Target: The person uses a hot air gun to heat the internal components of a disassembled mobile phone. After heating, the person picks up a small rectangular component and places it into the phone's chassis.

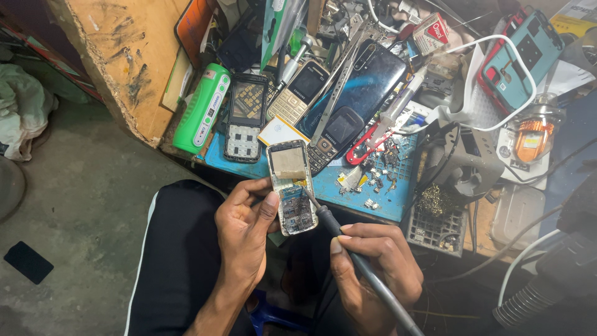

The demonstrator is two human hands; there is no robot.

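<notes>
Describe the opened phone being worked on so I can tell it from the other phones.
Start at the blue mat on the cluttered bench; off its near edge, the left hand holds the opened phone. Unlike the phones lying on the bench, it shows a bare circuit board, touched by the soldering iron in the right hand.

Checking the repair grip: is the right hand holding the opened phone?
No, the left hand holds the opened phone, while the right hand grips the soldering iron with its tip at the board.
</notes>
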